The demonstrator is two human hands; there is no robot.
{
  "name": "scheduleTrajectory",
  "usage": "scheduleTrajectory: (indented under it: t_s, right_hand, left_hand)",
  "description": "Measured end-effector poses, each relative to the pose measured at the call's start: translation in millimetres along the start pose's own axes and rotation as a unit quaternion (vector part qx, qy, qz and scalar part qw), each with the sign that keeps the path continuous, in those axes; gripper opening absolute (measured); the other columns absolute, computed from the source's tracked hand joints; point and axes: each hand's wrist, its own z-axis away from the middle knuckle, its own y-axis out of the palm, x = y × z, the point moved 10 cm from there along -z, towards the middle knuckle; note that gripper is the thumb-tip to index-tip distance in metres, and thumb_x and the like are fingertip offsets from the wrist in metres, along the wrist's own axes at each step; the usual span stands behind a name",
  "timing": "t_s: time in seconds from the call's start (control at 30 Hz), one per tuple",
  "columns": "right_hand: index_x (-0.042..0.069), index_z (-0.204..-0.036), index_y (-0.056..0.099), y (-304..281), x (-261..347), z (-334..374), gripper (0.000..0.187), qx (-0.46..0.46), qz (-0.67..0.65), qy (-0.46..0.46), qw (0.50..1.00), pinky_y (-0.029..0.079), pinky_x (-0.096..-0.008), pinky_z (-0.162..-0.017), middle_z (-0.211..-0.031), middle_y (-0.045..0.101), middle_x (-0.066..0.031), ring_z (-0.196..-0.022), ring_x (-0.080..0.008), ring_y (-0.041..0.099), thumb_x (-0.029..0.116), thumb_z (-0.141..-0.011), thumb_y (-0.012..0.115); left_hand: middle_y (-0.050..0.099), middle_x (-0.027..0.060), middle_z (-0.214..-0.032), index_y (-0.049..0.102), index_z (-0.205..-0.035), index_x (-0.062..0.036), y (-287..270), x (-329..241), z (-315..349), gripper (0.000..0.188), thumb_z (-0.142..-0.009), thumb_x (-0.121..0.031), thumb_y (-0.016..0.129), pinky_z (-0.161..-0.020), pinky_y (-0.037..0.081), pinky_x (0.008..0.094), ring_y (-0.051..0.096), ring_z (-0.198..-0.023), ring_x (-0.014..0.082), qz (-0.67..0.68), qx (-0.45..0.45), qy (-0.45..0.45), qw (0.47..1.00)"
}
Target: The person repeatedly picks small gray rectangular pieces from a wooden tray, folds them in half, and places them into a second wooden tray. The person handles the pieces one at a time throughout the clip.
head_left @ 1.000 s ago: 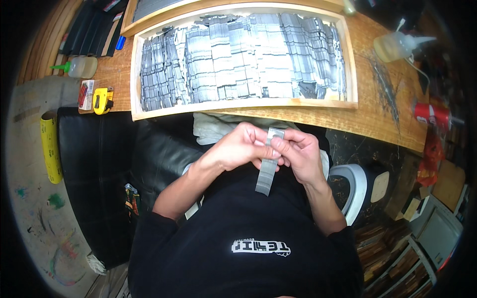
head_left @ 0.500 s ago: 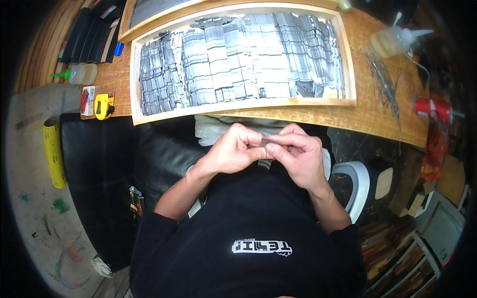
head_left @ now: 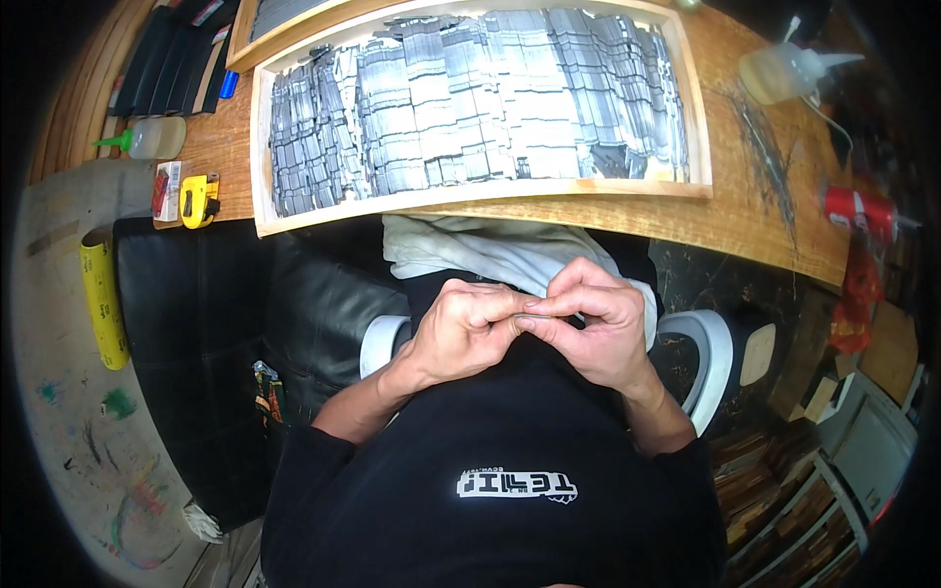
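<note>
A thin strip [head_left: 535, 316] is pinched edge-on by the left hand [head_left: 469, 328] and right hand [head_left: 598, 328], in front of the desk [head_left: 727, 147]. Two-handed handling appears underway; even finger pressure is probably called for next.

White block lettering [head_left: 518, 486] runs upside down across the chest of a black T-shirt [head_left: 392, 470], a smaller line of characters set along it; pale lettering marks a red can [head_left: 860, 214] at far right; dark print, too small to read, dots a yellow tube [head_left: 105, 304] at left; fine print lines a small red-and-white box [head_left: 169, 193].
</note>
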Motion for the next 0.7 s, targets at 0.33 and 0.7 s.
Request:
scheduleTrajectory:
  t_s: [0.33, 0.7]
  right_hand:
    - [0.001, -0.099, 0.077, -1, 10, -4, 0.021, 0.011, 0.006, -0.017, 1.0, 0.054, -0.0285, -0.069, -0.091, 0.071, -0.0085, -0.08, -0.0163, 0.069, -0.002, -0.08, 0.086]
    - [0.001, -0.092, 0.073, -4, 8, -3, 0.018, 0.011, 0.013, -0.02, 1.0, 0.055, -0.0293, -0.072, -0.088, 0.071, -0.0088, -0.081, -0.0187, 0.069, -0.003, -0.08, 0.086]
  left_hand:
    - [0.076, 0.0196, -0.087, 0.076, -0.106, 0.0049, -4, -6, 5, 0.026, -0.081, 0.01, 0.074, -0.067, 0.06, 0.0356, 0.076, -0.075, 0.0317, -0.021, -0.059, 0.039, 0.997]
    - [0.077, 0.0186, -0.088, 0.076, -0.105, 0.0044, -3, -4, 6, 0.026, -0.081, 0.011, 0.074, -0.069, 0.06, 0.0339, 0.077, -0.077, 0.03, -0.023, -0.06, 0.032, 0.997]
